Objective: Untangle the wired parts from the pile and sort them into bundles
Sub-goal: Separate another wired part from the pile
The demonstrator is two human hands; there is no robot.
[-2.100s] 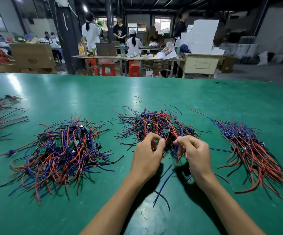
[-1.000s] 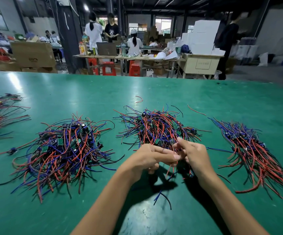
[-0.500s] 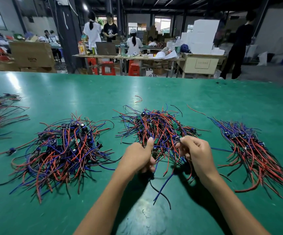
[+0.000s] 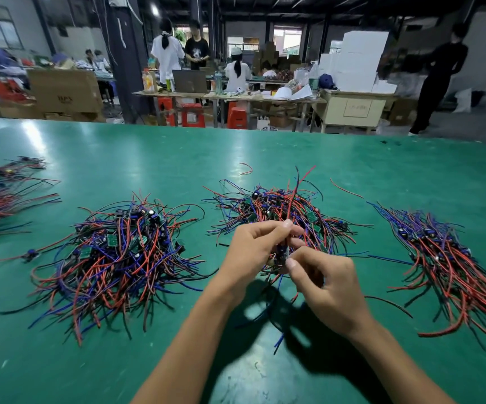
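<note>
Head view: you had one wired part [image 4: 282, 253] lifted just above the near edge of the middle pile [image 4: 282, 212], both hands on it. Left hand [image 4: 255, 247] had fingers curled, thumb and forefinger pinching the part's upper wires. Right hand [image 4: 327, 282] pinched its lower end, fingertips curled in tight. Neither grip was slack; both were closed on the same part.

Risk, my read: the red wire [image 4: 301, 185] rising from your grip and the leads trailing down toward the tabletop [image 4: 265, 147] looked snagged in the pile. Pulling hard would drag neighbouring parts along or stress a lead where it joins its board. Working it loose slowly looked safer.

Pose: both forearms came in from the near edge, wrists converging, hands nearly touching.

Sorted bundle [image 4: 451, 258] lay well to the right; a big unsorted pile [image 4: 119, 252] to the left.
</note>
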